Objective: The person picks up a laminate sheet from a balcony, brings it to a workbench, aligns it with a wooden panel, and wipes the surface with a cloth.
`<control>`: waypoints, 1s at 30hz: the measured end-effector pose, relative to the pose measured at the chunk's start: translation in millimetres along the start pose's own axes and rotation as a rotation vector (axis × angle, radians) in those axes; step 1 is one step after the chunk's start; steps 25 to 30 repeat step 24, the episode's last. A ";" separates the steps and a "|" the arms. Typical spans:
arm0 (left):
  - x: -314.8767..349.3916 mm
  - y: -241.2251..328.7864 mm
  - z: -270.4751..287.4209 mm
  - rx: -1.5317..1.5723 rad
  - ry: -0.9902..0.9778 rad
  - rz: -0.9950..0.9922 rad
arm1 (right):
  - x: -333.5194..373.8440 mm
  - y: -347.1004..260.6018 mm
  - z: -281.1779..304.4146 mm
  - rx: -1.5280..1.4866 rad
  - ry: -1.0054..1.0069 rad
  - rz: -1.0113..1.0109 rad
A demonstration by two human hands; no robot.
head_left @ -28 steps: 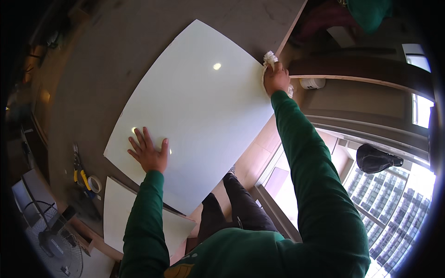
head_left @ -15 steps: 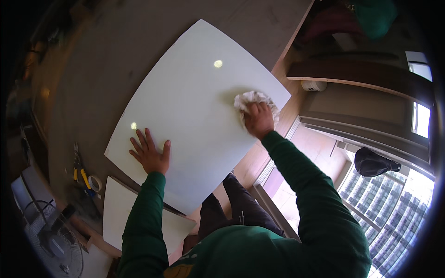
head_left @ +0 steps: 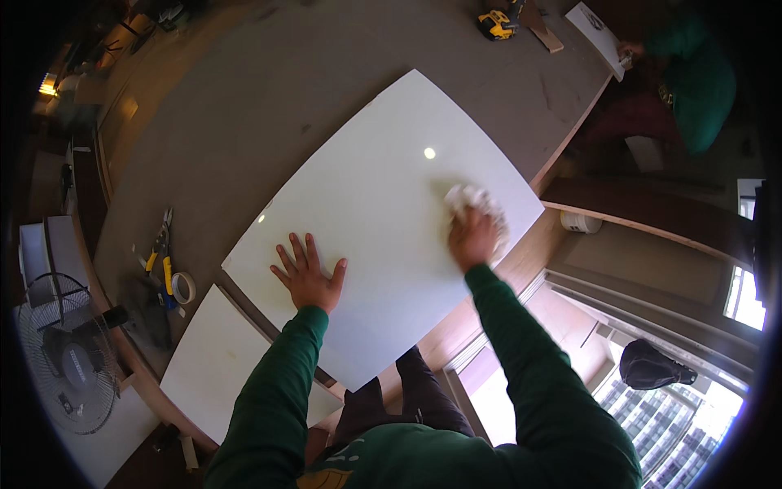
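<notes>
A large white panel (head_left: 391, 196) lies flat at a slant on the brown worktable (head_left: 269, 106). My left hand (head_left: 309, 273) rests on its left part, palm down, with the fingers spread. Over the panel's right part, my right hand (head_left: 474, 240) is closed on a crumpled whitish rag (head_left: 481, 202) and presses it to the surface; the hand and rag are slightly blurred. A second white panel (head_left: 216, 359) lies beside my left forearm, partly hidden by it.
Left of the panels lie yellow-handled snips (head_left: 167, 253) and a tape roll (head_left: 183, 288). A fan (head_left: 73, 359) stands at far left. A cordless drill (head_left: 497, 24) lies at the far edge, near another person in green (head_left: 692, 81). A window is at lower right.
The view has shifted, bringing the drill and the other person's work into sight. My right hand stays on the rag at the panel's right side; my left hand stays flat.
</notes>
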State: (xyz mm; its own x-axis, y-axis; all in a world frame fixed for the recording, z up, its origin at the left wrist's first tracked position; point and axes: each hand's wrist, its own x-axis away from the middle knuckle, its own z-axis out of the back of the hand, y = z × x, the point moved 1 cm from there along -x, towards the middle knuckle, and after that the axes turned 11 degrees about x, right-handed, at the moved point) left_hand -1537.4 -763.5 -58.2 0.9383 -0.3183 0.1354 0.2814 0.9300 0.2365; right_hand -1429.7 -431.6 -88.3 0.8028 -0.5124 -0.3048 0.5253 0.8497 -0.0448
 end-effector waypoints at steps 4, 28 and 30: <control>7.4 -16.3 10.3 -0.016 0.007 0.035 | 75.7 -70.5 49.3 -0.280 -0.299 0.402; 2.0 2.5 29.3 0.192 0.100 -0.029 | -348.4 7.4 173.6 -0.316 0.441 0.494; 2.0 2.5 29.3 0.192 0.100 -0.029 | -348.4 7.4 173.6 -0.316 0.441 0.494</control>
